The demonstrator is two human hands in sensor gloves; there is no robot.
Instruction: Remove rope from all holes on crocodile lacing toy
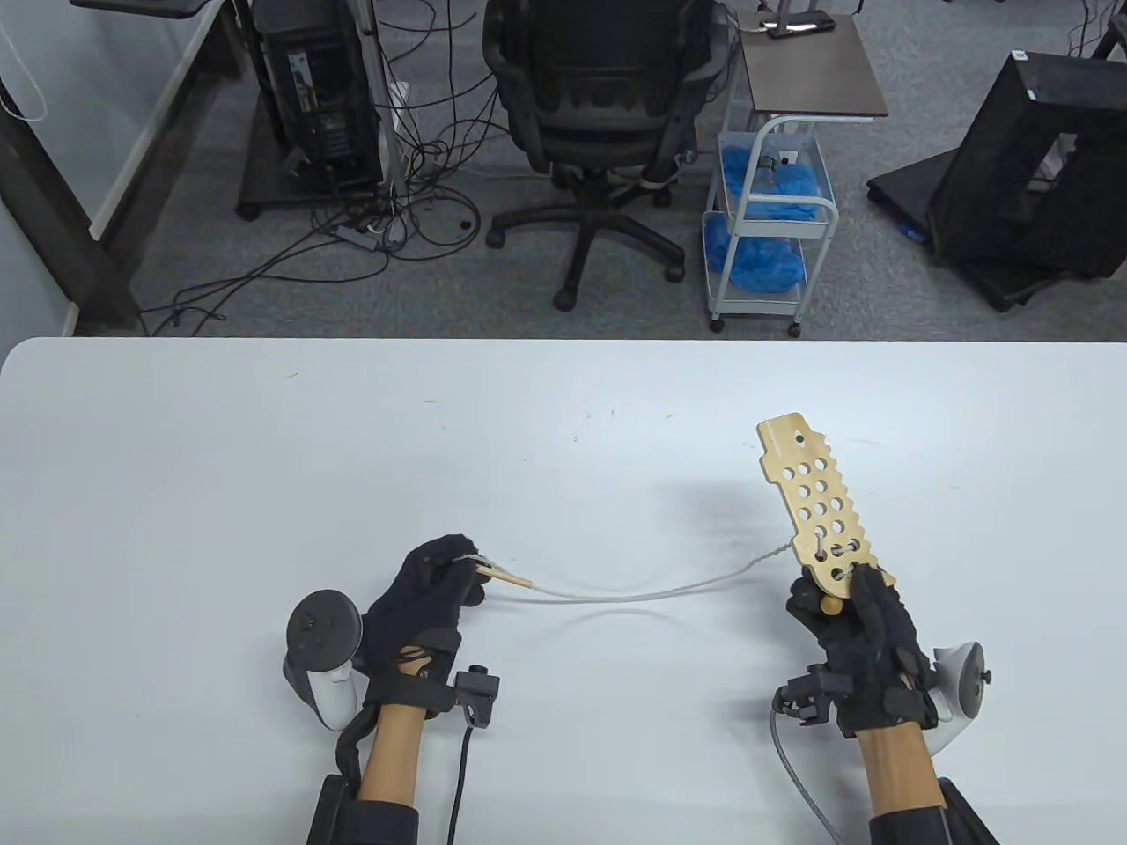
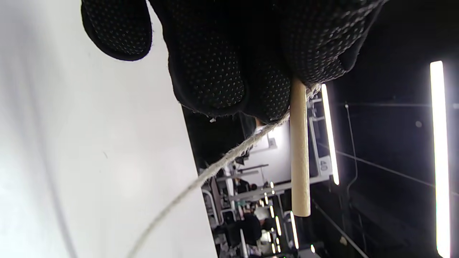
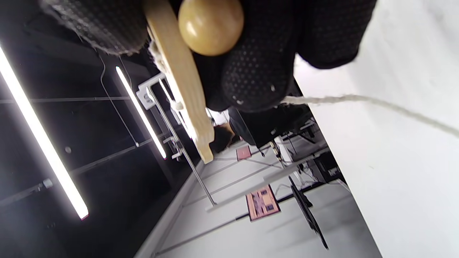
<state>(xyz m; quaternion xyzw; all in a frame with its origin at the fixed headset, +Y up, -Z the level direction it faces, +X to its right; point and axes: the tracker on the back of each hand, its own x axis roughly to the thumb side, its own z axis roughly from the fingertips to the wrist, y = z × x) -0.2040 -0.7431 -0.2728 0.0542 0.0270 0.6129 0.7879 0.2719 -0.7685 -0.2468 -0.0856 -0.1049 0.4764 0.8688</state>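
The wooden crocodile lacing board (image 1: pixel 817 506) with several holes is held up off the white table (image 1: pixel 264 458) by my right hand (image 1: pixel 850 616), which grips its near end. A round wooden bead (image 1: pixel 830 606) sits against that hand's fingers (image 3: pixel 258 68); the bead (image 3: pixel 211 25) and the board's edge (image 3: pixel 186 93) show close up in the right wrist view. The pale rope (image 1: pixel 634 594) is still laced through holes at the board's near end and sags leftward to my left hand (image 1: pixel 431 590). That hand pinches the wooden needle stick (image 1: pixel 504 576) at the rope's end; the stick (image 2: pixel 299 150) and rope (image 2: pixel 215 168) hang below its fingers (image 2: pixel 215 71).
The table's far edge (image 1: pixel 563 340) runs across the middle of the table view. Beyond it stand an office chair (image 1: pixel 599 132), a cart with blue bags (image 1: pixel 766 229), and cables on the floor.
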